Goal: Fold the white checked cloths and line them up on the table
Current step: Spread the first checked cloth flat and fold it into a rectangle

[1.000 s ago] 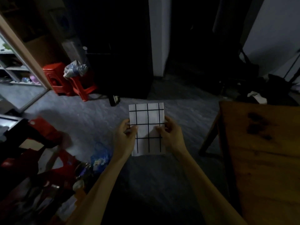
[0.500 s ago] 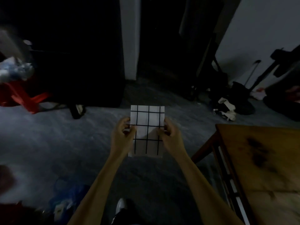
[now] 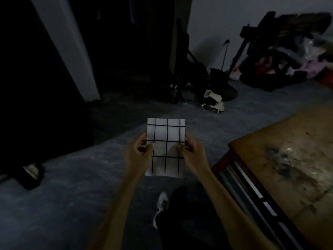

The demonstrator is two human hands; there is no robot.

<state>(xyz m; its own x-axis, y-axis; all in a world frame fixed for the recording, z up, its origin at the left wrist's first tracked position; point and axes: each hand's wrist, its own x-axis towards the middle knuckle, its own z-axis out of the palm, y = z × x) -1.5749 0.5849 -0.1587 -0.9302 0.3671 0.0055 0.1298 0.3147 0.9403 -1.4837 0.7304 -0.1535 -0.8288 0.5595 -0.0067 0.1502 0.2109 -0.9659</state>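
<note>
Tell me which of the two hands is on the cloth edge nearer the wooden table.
The right hand. It pinches the white checked cloth's edge on the wooden table's side, while the left hand pinches the opposite edge.

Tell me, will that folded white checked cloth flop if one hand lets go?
Probably yes. The folded white checked cloth dimples between the left hand and right hand, so it looks soft. Its small size suggests it is light and would droop, not drop hard.

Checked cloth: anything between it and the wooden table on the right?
Nothing visible. The checked cloth is pinched by the left hand and right hand above the floor; the gap to the table looks open.
</note>
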